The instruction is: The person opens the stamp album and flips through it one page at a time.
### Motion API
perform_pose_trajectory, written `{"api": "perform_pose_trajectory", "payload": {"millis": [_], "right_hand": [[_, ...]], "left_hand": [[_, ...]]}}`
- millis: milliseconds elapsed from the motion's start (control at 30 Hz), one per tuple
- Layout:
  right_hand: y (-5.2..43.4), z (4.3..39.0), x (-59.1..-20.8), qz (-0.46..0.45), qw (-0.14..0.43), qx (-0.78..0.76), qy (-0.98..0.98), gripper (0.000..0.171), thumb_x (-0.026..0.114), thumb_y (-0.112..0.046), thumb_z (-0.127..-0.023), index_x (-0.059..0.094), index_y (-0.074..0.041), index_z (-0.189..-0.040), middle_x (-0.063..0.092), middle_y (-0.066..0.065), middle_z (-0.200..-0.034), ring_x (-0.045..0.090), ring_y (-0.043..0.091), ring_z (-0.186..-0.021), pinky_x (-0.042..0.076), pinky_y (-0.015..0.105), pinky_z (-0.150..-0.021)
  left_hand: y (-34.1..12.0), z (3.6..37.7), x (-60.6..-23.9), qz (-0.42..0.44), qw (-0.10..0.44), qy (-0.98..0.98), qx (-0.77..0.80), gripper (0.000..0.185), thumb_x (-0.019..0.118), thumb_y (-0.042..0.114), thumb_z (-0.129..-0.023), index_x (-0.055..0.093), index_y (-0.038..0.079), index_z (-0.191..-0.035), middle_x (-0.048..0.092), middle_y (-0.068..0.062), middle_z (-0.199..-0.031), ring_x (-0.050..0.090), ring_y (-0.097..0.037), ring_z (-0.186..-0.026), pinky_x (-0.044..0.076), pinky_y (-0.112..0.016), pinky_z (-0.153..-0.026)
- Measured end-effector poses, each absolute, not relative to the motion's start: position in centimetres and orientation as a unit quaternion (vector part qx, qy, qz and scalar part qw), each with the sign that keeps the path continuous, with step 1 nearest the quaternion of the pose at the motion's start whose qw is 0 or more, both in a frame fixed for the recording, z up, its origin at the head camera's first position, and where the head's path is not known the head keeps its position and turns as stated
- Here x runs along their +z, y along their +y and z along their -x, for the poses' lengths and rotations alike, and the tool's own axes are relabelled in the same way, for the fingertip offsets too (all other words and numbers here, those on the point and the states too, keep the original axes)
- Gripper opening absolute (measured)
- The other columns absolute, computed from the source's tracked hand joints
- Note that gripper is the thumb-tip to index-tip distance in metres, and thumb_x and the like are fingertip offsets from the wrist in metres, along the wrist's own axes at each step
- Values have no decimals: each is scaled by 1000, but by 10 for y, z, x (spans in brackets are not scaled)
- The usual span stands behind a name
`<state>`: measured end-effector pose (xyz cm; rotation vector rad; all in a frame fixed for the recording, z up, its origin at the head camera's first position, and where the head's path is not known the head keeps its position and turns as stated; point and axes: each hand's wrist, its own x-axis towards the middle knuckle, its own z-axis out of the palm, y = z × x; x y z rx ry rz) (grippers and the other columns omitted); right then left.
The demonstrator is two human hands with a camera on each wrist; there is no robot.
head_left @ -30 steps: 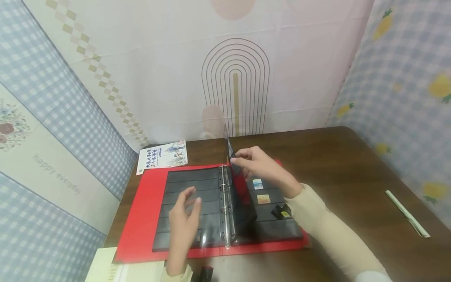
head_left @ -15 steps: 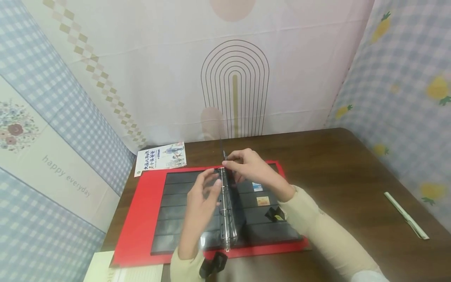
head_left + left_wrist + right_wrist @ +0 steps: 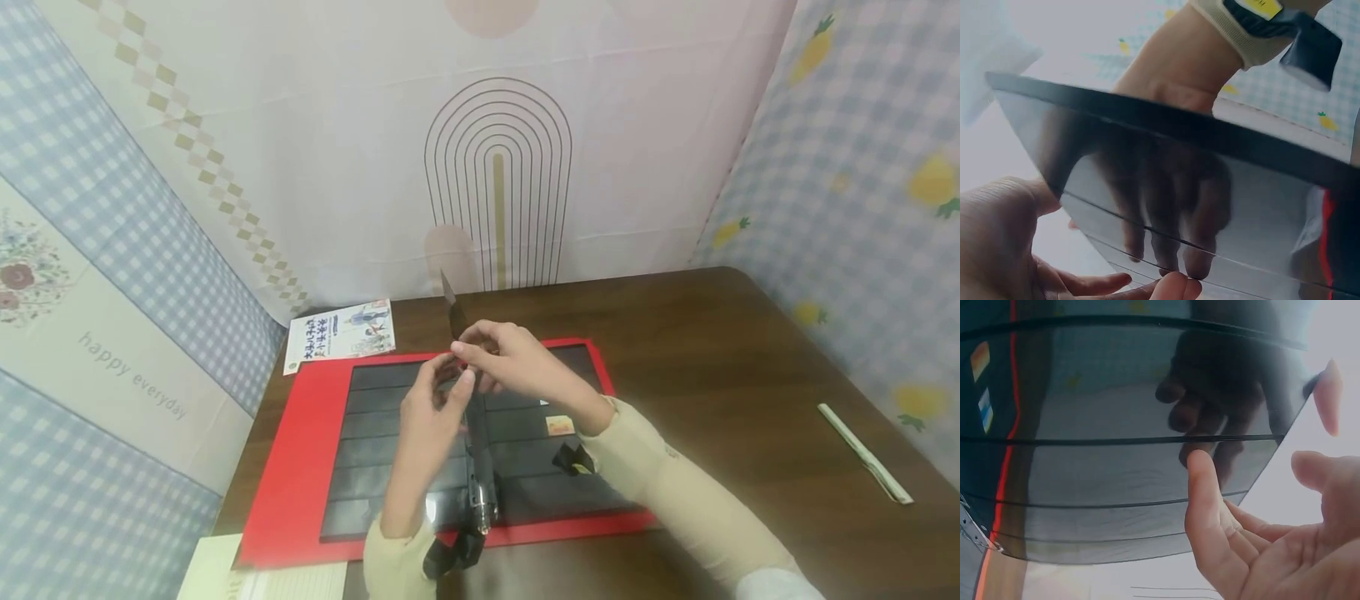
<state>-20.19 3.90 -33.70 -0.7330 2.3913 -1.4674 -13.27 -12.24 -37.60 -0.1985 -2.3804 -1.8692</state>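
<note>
Red ring binder point(image 3: 300, 467) lying open on dark wooden worktop point(image 3: 712, 358), black pocketed leaves spread to either side of the metal rings point(image 3: 480, 492). One dark pocket sheet point(image 3: 453, 312) raised upright on edge above the rings, seen nearly edge-on from the head view, top corner standing clear above both hands. Right hand point(image 3: 517, 362) at the upper part of the sheet, grip narrow, thumb and fingertips closed on the sheet's edge; in the right wrist view, fingertips point(image 3: 1200, 472) against the glossy face point(image 3: 1116, 444). Left hand point(image 3: 431, 417) raised from the other side, grip likewise narrow, fingertips meeting the sheet just below the right hand; in the left wrist view, sheet point(image 3: 1210, 187) between the two hands. Two small stamps point(image 3: 559, 425) in pockets of the right-hand leaf, beside the right wrist. Printed booklet point(image 3: 341, 333) flat at the binder's far left corner. White paper-wrapped stick point(image 3: 866, 454) well apart near the right edge. Pale paper point(image 3: 217, 575) at the near left corner.
</note>
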Motion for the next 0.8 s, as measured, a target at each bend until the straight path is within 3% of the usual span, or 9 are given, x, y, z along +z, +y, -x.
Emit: {"api": "perform_pose_trajectory", "payload": {"millis": [200,467,633,800], "right_hand": [[43,198,-339,278,142,-502,806,46,45,-35,-108,54,1,-136,69,11,-106,73,26,-80,60,35,-68],[61,201,-350,274,154,-499,808,46,46,-37,-108,54,-2,-137,68,14,-117,72,18,-84,59,47,-81],[81,206,-368,258,129,-482,828,42,53,-34,-105,57,-4,-134,70,10,-117,71,16,-82,59,47,-79],[102,216,-393,235,93,-431,866,41,61,-29,-101,59,-1,-131,71,9,-114,70,17,-90,56,41,-81]], "left_hand": [[-131,133,-373,35,48,-779,-624,49,64,20,-99,52,-3,-141,61,-23,-133,68,-34,-107,58,-32,-60],[-142,132,-374,-20,66,-772,-632,23,60,7,-98,73,-4,-114,75,-17,-102,69,-24,-86,55,-32,-77],[-148,130,-374,-42,87,-765,-636,17,62,5,-96,76,-5,-99,72,-15,-80,58,-18,-65,49,-25,-60],[-153,130,-376,-37,113,-766,-632,16,63,1,-94,76,-6,-91,59,-7,-62,42,-13,-60,34,-25,-53]]}}
